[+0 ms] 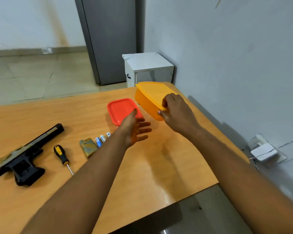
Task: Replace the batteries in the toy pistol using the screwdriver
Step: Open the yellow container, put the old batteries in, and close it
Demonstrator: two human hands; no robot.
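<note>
While the toy pistol (24, 154) lies untouched on the desk (159, 166), we see in the head view both hands busy far to the right of it. The right hand (174, 112) is clamped on the near corner of the yellow container (149, 100), fingers over its lid, thumb under the rim; the box looks tilted, lifted at that corner. The left hand (135, 130) hangs slack and spread, holding nothing, over the near edge of the red lid (123, 110), which sits just left of the container. Just right of the pistol lies the screwdriver (62, 155), then the battery cover (88, 146), then three batteries (101, 139) in a row, partly hidden by the left forearm.

Risks, as we judge them: the container is pinched at one corner only, so it may slip or swing and spill whatever is inside; we cannot tell its contents. The left forearm passes right over the batteries, so a low sweep could roll them off the desk. Old and new cells could get mixed up.
</note>
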